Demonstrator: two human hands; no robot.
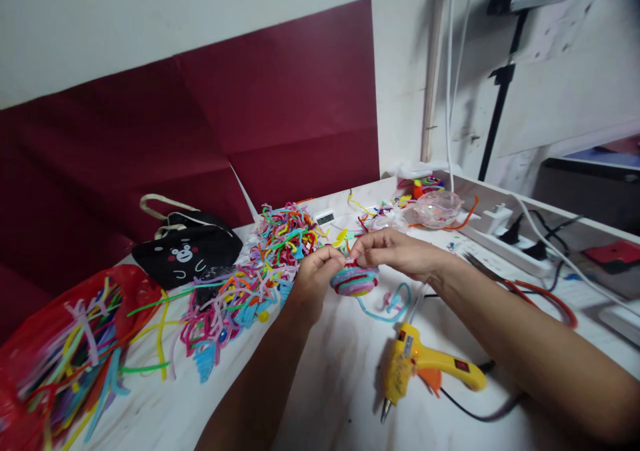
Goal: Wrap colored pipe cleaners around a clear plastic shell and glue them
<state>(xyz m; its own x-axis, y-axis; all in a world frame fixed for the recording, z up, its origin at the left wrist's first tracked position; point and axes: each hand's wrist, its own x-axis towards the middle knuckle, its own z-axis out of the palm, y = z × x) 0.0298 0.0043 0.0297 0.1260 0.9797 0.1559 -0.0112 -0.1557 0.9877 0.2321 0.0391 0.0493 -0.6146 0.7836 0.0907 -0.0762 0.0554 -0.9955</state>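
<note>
Both hands hold a rounded, striped piece of coiled pipe cleaners (355, 282) in blue, pink and red above the table. My left hand (316, 274) pinches its left upper edge between thumb and fingers. On the other side, my right hand (387, 250) grips the upper right edge, its fingertips close to the left thumb. A light blue pipe cleaner (387, 318) with a pink bit lies curled on the table just below. Nearer to me rests a yellow hot glue gun (400, 364), its nozzle pointing toward me, under my right forearm.
Left of my hands spreads a heap of colourful pipe cleaner pieces (287, 228). A red plastic bag (135, 298) of long pipe cleaners and a black bag (187, 251) lie further left. Scissors (515, 284), a power strip (515, 242) with cables and a clear plastic container (437, 209) occupy the right.
</note>
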